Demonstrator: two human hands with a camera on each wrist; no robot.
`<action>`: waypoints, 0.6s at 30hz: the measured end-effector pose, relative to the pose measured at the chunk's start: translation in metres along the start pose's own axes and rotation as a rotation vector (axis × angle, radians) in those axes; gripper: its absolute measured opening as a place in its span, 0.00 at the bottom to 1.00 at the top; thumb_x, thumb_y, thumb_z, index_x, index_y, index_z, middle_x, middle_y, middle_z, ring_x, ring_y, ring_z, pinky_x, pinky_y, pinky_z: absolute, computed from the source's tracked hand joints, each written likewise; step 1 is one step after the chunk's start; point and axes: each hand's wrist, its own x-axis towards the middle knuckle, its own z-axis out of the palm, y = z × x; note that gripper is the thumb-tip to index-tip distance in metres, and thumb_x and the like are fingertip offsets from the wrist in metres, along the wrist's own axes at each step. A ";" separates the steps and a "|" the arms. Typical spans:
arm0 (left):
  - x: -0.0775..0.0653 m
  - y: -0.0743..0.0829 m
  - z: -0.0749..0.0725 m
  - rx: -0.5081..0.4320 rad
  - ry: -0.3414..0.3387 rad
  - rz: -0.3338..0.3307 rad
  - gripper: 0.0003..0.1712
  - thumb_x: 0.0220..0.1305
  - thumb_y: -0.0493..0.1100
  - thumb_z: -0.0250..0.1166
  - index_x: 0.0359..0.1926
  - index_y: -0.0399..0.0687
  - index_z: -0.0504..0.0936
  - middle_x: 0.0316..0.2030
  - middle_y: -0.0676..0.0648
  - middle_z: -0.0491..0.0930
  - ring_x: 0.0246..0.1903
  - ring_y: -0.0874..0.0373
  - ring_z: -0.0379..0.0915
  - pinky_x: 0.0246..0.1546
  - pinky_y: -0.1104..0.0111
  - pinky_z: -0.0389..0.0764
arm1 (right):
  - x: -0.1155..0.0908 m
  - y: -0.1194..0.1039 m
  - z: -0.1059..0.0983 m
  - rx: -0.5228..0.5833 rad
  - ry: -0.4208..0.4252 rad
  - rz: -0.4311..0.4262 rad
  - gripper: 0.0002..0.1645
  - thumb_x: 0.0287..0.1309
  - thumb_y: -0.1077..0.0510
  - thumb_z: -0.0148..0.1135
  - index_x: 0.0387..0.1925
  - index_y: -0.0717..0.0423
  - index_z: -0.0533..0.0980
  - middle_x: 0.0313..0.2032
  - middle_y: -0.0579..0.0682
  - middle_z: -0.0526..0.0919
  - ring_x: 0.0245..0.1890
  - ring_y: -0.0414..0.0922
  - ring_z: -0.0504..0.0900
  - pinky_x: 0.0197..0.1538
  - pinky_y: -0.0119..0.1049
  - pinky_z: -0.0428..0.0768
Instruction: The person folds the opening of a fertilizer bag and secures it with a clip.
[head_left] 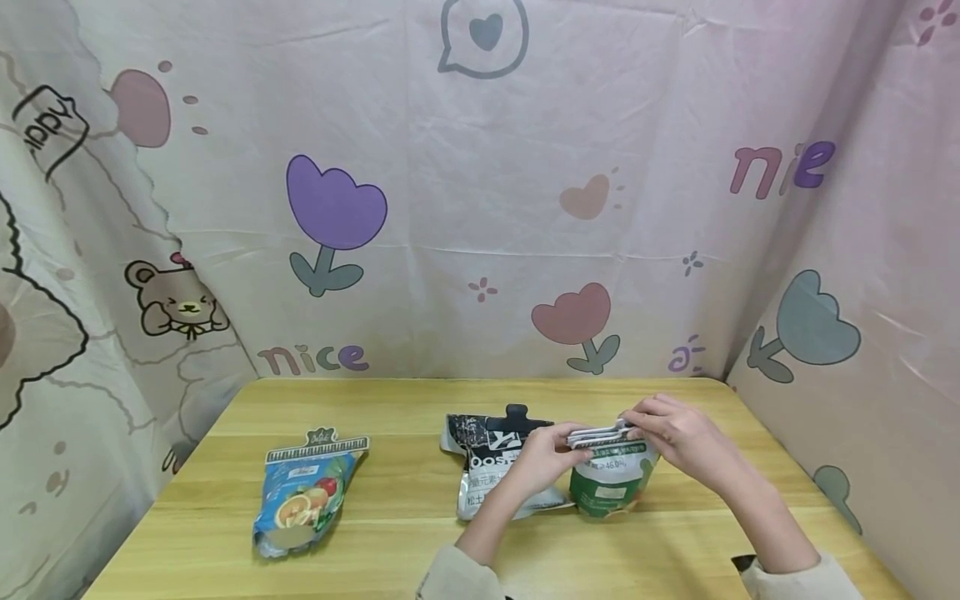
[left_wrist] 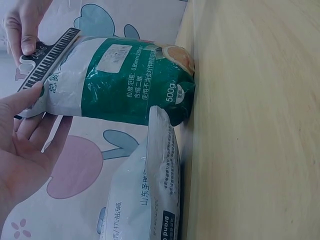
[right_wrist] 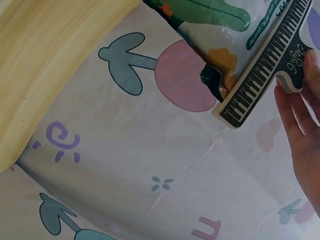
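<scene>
A green-and-white 500g bag (head_left: 611,492) stands upright on the wooden table, right of centre. Along its top edge sits a bag clip (right_wrist: 267,62) with a piano-key print. My left hand (head_left: 546,457) pinches the bag's top at the clip's left end, thumb in front and fingers behind, as the left wrist view shows (left_wrist: 30,150). With thumb and fingers my right hand (right_wrist: 302,120) grips the clip's dark handle. Just left of it, partly behind my left forearm, lies a black-and-silver bag (head_left: 487,467) with a black clip (head_left: 517,418) on its top.
A blue bag (head_left: 300,504) with fruit pictures lies on the left of the table (head_left: 405,550), its top held by another piano-key clip (head_left: 318,448). Printed cloth (head_left: 450,275) hangs behind the table and on both sides.
</scene>
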 end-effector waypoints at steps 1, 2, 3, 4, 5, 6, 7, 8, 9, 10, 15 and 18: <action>0.000 0.000 0.000 0.003 0.002 0.000 0.17 0.56 0.36 0.66 0.49 0.47 0.80 0.38 0.52 0.81 0.35 0.65 0.76 0.32 0.74 0.77 | 0.000 0.000 0.000 0.001 0.000 -0.003 0.31 0.66 0.42 0.37 0.38 0.58 0.82 0.34 0.44 0.79 0.32 0.41 0.76 0.31 0.33 0.78; 0.000 0.000 0.000 0.005 0.004 0.001 0.17 0.56 0.36 0.66 0.49 0.47 0.80 0.38 0.52 0.81 0.35 0.65 0.76 0.32 0.74 0.77 | 0.001 0.000 0.001 0.004 0.000 -0.004 0.31 0.66 0.42 0.38 0.38 0.58 0.82 0.34 0.44 0.79 0.32 0.41 0.76 0.32 0.33 0.78; 0.000 0.000 0.000 0.006 0.006 0.001 0.17 0.56 0.36 0.66 0.49 0.47 0.80 0.38 0.52 0.81 0.35 0.65 0.76 0.32 0.74 0.77 | 0.001 -0.001 0.001 0.011 0.002 -0.006 0.29 0.65 0.43 0.40 0.38 0.58 0.82 0.34 0.44 0.79 0.32 0.40 0.76 0.32 0.33 0.78; 0.000 0.000 0.000 0.008 0.007 0.000 0.17 0.56 0.36 0.66 0.48 0.47 0.81 0.38 0.52 0.81 0.35 0.65 0.76 0.31 0.74 0.76 | 0.001 -0.001 0.001 0.014 0.004 -0.009 0.28 0.65 0.43 0.42 0.38 0.58 0.82 0.34 0.43 0.79 0.32 0.40 0.76 0.32 0.32 0.78; 0.000 0.000 0.000 0.011 0.007 0.002 0.17 0.56 0.36 0.66 0.48 0.47 0.81 0.38 0.51 0.81 0.35 0.65 0.76 0.31 0.75 0.76 | 0.002 -0.001 0.002 0.017 0.006 -0.012 0.27 0.64 0.43 0.43 0.38 0.58 0.82 0.34 0.43 0.79 0.32 0.40 0.76 0.32 0.32 0.78; 0.000 0.000 0.000 0.012 0.008 0.003 0.17 0.56 0.35 0.66 0.48 0.47 0.81 0.39 0.51 0.81 0.35 0.65 0.76 0.31 0.75 0.76 | 0.002 -0.001 0.002 0.019 0.006 -0.013 0.26 0.63 0.44 0.45 0.38 0.58 0.82 0.34 0.43 0.79 0.32 0.40 0.76 0.33 0.32 0.78; 0.000 0.000 0.000 0.012 0.008 0.003 0.17 0.55 0.35 0.66 0.48 0.47 0.81 0.39 0.51 0.81 0.35 0.65 0.76 0.31 0.75 0.76 | 0.002 -0.001 0.002 0.019 0.005 -0.014 0.24 0.63 0.45 0.47 0.38 0.58 0.82 0.34 0.43 0.79 0.32 0.40 0.76 0.33 0.32 0.78; 0.000 0.000 0.000 0.011 0.008 0.003 0.17 0.55 0.35 0.66 0.48 0.47 0.81 0.39 0.51 0.81 0.35 0.66 0.76 0.30 0.75 0.76 | 0.002 -0.002 0.002 0.019 0.004 -0.012 0.23 0.62 0.45 0.49 0.38 0.58 0.82 0.34 0.43 0.79 0.32 0.40 0.76 0.33 0.32 0.78; 0.000 0.000 0.000 0.013 0.008 0.003 0.17 0.55 0.35 0.66 0.48 0.48 0.81 0.39 0.51 0.81 0.34 0.66 0.75 0.30 0.75 0.76 | 0.002 -0.002 0.002 0.020 0.001 -0.010 0.20 0.60 0.47 0.52 0.38 0.58 0.82 0.34 0.43 0.79 0.32 0.40 0.76 0.33 0.32 0.78; 0.000 0.000 0.000 0.015 0.009 0.005 0.17 0.55 0.35 0.66 0.48 0.48 0.81 0.39 0.51 0.81 0.35 0.66 0.75 0.30 0.75 0.76 | 0.002 -0.002 0.002 0.020 -0.004 -0.004 0.18 0.59 0.48 0.55 0.38 0.57 0.82 0.34 0.43 0.79 0.32 0.39 0.76 0.33 0.32 0.78; 0.001 0.000 0.001 0.015 0.010 0.008 0.17 0.56 0.35 0.66 0.48 0.48 0.81 0.40 0.52 0.81 0.35 0.66 0.75 0.31 0.75 0.76 | 0.002 -0.005 0.002 0.040 -0.043 0.065 0.15 0.43 0.60 0.69 0.38 0.57 0.81 0.35 0.41 0.77 0.33 0.37 0.74 0.32 0.32 0.77; 0.000 0.000 0.001 0.018 0.012 0.011 0.17 0.56 0.35 0.66 0.48 0.48 0.81 0.40 0.52 0.81 0.35 0.66 0.76 0.31 0.75 0.76 | 0.002 -0.007 0.001 0.041 -0.070 0.120 0.18 0.40 0.62 0.70 0.39 0.56 0.81 0.35 0.40 0.77 0.33 0.36 0.72 0.32 0.33 0.76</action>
